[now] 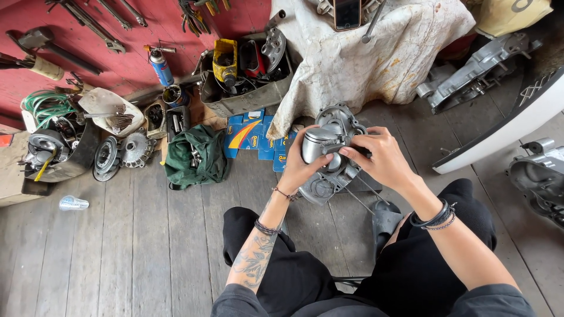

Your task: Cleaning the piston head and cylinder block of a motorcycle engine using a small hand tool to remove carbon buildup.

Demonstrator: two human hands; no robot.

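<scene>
a plank floor (pixel 147 246) fills the view, with a red wall (pixel 117 53) behind hung with wrenches (pixel 88 23). a stained cloth (pixel 376 53) drapes over something at top centre, and a white panel (pixel 505 132) slants at the right beside grey casings (pixel 476 73). a metal box (pixel 247 97) of parts stands by the wall, a green bag (pixel 194 155) in front of it, blue cartons (pixel 252 135) next to that, and a green hose (pixel 44 105) coils at far left. the person sits with black-clad knees toward the camera. an engine case (pixel 329 179) rests on the floor just beyond the knees. above it, both hands meet around a shiny piston (pixel 317 144): the left hand (pixel 296 167) is curled under and around it, gripping; the right hand (pixel 382 158) has fingers closed on the piston's right side. a spray can (pixel 160 66) stands by the wall, and a clear cup (pixel 73 203) lies at left.
</scene>
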